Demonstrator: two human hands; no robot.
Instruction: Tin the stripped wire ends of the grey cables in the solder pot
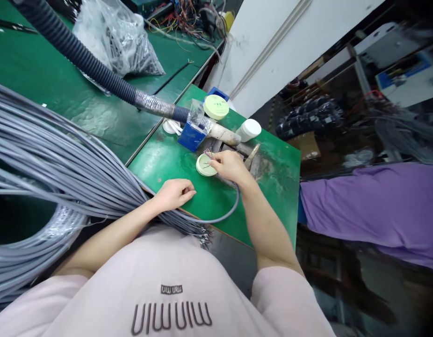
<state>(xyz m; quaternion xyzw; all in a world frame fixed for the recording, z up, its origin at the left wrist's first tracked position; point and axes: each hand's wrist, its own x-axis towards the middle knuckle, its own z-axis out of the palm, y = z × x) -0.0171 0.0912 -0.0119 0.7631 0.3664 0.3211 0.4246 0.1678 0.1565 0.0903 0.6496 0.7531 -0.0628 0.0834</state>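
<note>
My right hand (228, 164) pinches the end of a grey cable (234, 206), whose thin coloured wires (208, 153) fan out past the fingertips. Those wires hang over a small round pale-yellow tub (204, 166); whether they touch what is inside I cannot tell. From the hand the cable bends down and back to the left, under my left forearm. My left hand (175, 194) rests at the near side of the green bench (156, 164), fingers curled, with nothing visible in them. A large bundle of grey cables (79, 154) lies left of it.
A ribbed hose (97, 63) crosses above the bench, ending near a blue box (191, 136). Behind stand a pale-yellow lid (216, 106) and a white jar (249, 129). A plastic bag (121, 44) sits far left. At right is a person in a purple top (371, 206).
</note>
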